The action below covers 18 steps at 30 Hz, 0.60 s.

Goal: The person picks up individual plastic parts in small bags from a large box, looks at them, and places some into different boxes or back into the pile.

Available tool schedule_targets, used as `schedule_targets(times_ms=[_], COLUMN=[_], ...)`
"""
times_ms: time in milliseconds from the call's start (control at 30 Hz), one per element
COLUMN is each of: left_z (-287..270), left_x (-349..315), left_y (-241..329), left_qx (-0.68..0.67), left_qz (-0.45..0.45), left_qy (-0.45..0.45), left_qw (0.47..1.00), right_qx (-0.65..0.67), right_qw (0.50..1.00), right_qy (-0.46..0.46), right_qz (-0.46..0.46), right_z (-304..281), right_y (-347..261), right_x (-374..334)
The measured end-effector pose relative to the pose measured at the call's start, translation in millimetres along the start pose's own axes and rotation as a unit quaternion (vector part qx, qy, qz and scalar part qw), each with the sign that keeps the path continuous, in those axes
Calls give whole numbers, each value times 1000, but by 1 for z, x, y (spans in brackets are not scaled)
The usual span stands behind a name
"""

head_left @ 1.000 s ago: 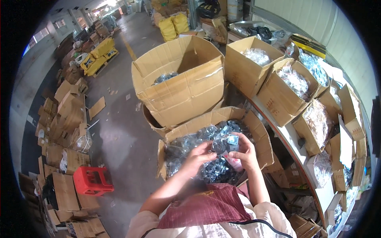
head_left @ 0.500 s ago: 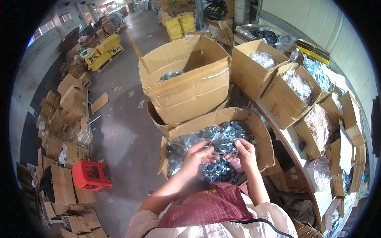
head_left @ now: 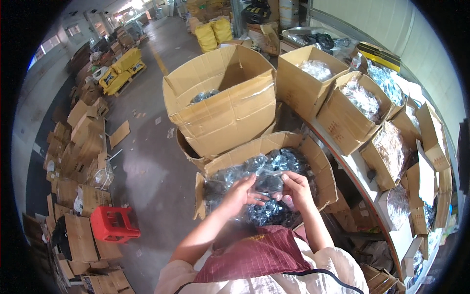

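Observation:
A clear plastic bag with a dark item inside (head_left: pixel 269 183) is held up over an open carton (head_left: pixel 323 177) in front of me. My right hand (head_left: pixel 297 190) pinches the bag's right edge between thumb and fingers. At the bag's left side is my left hand (head_left: pixel 240 194), open, its thumb raised and its fingers stretched out apart below the bag. Whether its fingertips touch the plastic I cannot tell. Beneath both hands, the carton is filled with similar bagged dark pieces (head_left: pixel 264 213). Something pinkish shows by the right fingers, partly hidden.
Beyond the carton stands a taller open box (head_left: pixel 223 117) with some dark bagged goods inside. Several cartons of bagged parts (head_left: pixel 361 99) line a curved-looking bench (head_left: pixel 338 156) on the right. A red plastic stool (head_left: pixel 114 224) and stacked cardboard (head_left: pixel 85 130) are on the left.
The left hand's thumb and fingers have come apart and shifted slightly left from the bag. The bag has turned, showing its dark item more plainly. The right hand keeps its pinch.

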<state>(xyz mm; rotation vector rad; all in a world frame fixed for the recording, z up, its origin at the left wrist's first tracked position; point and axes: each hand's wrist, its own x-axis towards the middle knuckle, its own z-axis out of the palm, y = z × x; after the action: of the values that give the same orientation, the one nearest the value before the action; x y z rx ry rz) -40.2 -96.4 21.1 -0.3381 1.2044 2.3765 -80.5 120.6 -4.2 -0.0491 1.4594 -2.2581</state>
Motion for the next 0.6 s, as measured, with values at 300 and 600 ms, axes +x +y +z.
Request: schedule_targets(times_ms=[300,600], left_z=[1,-64], left_x=[38,46], left_y=[142,35], left_qx=[-262,-206], left_qz=[222,41], left_qy=[-129,-55], left_qw=[930,976], right_qx=[-672,-628], right_qw=[709,671], right_qy=[205,34], right_qz=[64,393], right_z=[-267,-202], right_y=[92,114], right_x=[103,73])
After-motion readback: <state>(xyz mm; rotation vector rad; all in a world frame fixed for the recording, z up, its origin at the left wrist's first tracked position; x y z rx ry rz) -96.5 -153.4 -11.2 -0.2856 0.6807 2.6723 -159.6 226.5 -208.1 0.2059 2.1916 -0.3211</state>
